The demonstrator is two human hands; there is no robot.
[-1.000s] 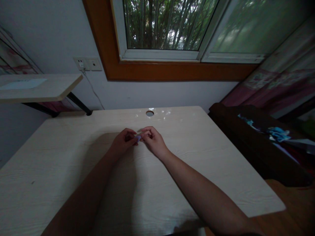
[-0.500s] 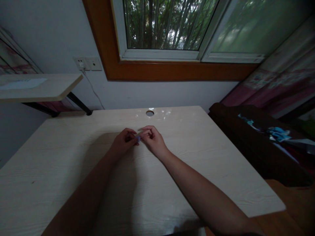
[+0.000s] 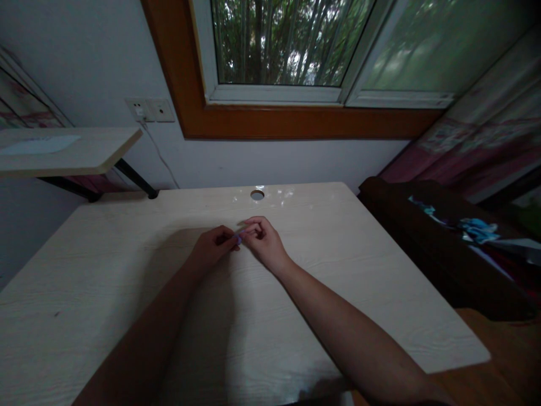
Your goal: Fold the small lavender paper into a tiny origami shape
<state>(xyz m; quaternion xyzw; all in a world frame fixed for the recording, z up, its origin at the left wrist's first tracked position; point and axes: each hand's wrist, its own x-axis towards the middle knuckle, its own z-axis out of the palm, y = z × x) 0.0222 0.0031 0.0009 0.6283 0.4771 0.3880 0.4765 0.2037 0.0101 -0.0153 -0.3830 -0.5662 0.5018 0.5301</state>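
Note:
A small purple object [image 3: 239,240] shows between my two hands, over the middle of the pale wooden desk [image 3: 329,282]; it is too small and covered to name its kind. My left hand [image 3: 214,243] pinches it from the left with thumb and forefinger. From the other side, my right hand [image 3: 262,238] has its thumb and fingertips closed at the object's right end. The fingertips of both hands almost meet, and they hide most of the object.
Behind the hands the desk has a round cable hole [image 3: 257,195]. A raised shelf [image 3: 84,152] on black legs stands at the back left, near a wall socket [image 3: 150,110] with a cable. Right of the desk is a dark brown piece of furniture [image 3: 406,225] with cloth on it.
The fingers of my left hand have curled slightly and moved a little toward my right hand. My right hand has hardly moved.

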